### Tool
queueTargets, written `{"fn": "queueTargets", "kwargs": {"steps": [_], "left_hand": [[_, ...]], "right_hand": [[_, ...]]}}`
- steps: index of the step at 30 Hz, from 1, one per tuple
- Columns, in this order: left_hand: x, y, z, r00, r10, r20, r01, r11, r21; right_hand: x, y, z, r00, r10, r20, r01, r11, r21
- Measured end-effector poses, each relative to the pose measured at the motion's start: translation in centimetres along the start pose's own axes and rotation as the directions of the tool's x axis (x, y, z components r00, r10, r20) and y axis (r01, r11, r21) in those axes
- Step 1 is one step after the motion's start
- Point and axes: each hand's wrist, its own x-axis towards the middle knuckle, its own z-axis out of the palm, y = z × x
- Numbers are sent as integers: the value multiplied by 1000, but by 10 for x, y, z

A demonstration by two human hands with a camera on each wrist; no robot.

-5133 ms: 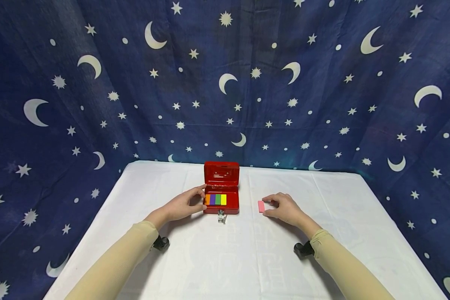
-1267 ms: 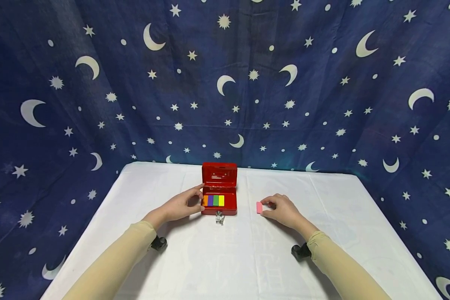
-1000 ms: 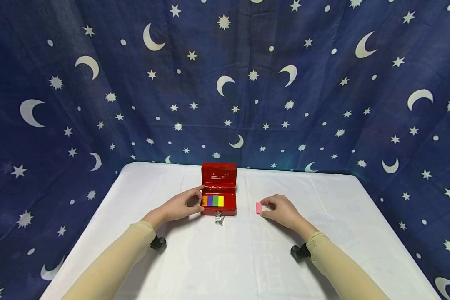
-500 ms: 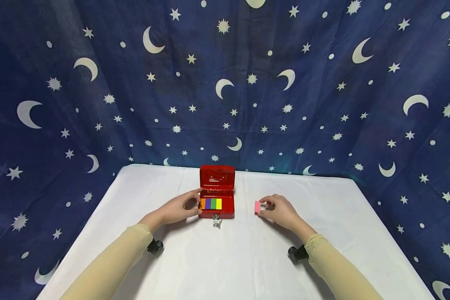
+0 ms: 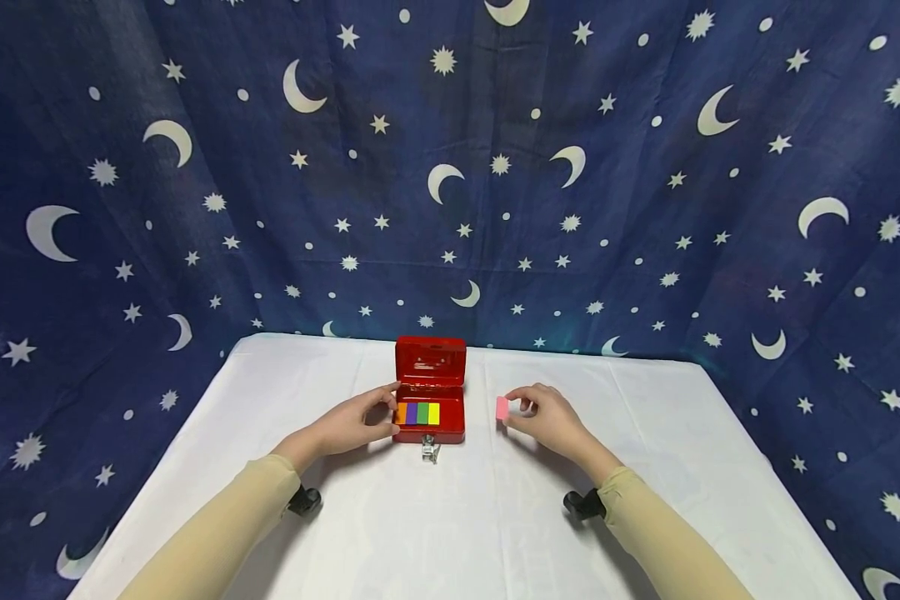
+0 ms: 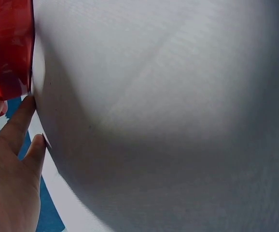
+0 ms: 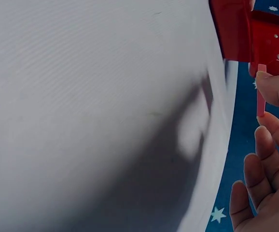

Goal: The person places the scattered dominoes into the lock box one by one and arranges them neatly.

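Observation:
A small red cash box (image 5: 450, 415) stands on the white table with its lid (image 5: 431, 362) raised. Orange, purple, green and yellow blocks (image 5: 423, 414) lie side by side in the left part of it. My left hand (image 5: 351, 423) holds the box by its left side, thumb near the front corner and index finger toward the back. To the right of the box, my right hand (image 5: 549, 418) pinches a pink block (image 5: 502, 408) between thumb and index finger. The block (image 7: 261, 92) looks raised off the cloth, with the other fingers spread below it in the right wrist view.
A silver latch with keys (image 5: 429, 448) hangs at the front of the box. White cloth (image 5: 420, 533) covers the table. A blue curtain (image 5: 390, 275) with moons and stars surrounds its back and sides.
My right hand has lifted the pink block and brought it left, closer to the cash box. My left hand keeps its place on the box. The head view has tilted slightly.

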Motion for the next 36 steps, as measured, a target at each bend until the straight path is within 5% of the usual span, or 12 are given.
{"fn": "queueTargets", "kwargs": {"steps": [19,36], "left_hand": [[0,-2,-1,999,46,1,-46,999,-22],[-1,-1,-1,1000,27,1,-27,999,-24]], "right_hand": [[12,-24,4,999,-50,16,49,998,33],[18,-37,12,998,-52,35,50,997,56]]}}
